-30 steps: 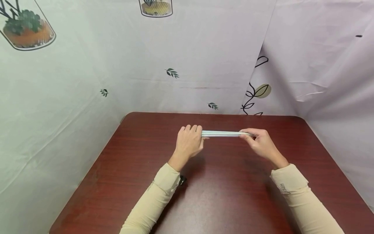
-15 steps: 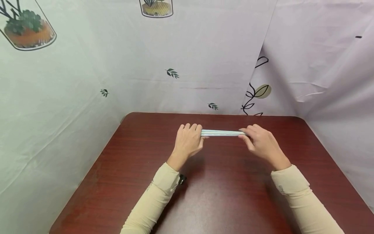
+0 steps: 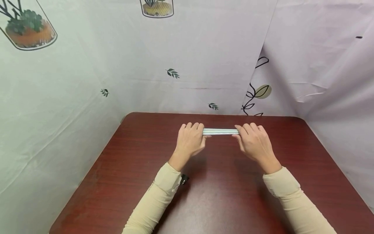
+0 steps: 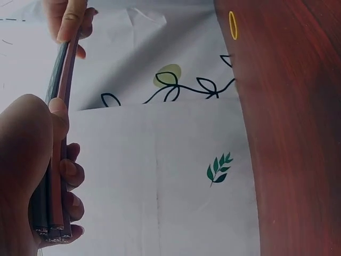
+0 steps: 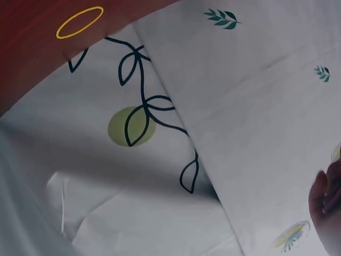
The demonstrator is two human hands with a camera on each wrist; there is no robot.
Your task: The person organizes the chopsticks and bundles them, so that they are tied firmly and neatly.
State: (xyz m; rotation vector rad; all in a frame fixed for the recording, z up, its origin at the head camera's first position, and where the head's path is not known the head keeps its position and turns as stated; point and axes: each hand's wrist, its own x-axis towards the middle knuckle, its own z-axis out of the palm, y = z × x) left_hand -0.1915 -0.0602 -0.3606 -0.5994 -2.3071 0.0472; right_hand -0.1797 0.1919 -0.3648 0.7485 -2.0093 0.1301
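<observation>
A bundle of pale, thin chopsticks (image 3: 220, 131) stretches level between the two hands, above the table. My left hand (image 3: 190, 139) grips its left end, with the knuckles uppermost and the thumb below. In the left wrist view the chopsticks (image 4: 56, 186) look dark green and brown, and their square ends stick out below the fist. My right hand (image 3: 255, 141) holds the other end, fingers over the top and thumb underneath, hiding the tips. A hand (image 5: 326, 208) shows only partly at the right border of the right wrist view.
The dark red wooden table (image 3: 222, 201) has rounded far corners. White cloth walls (image 3: 204, 48) with printed leaves and pots stand around it. A thin yellow loop (image 4: 233, 25) lies on the table near its edge. A small black object (image 3: 184, 179) juts out by the left cuff.
My right hand has slid left along the chopsticks and turned knuckles-up, from a fingertip pinch to a fuller grip. Less of the bundle shows between the hands. The left hand has barely moved.
</observation>
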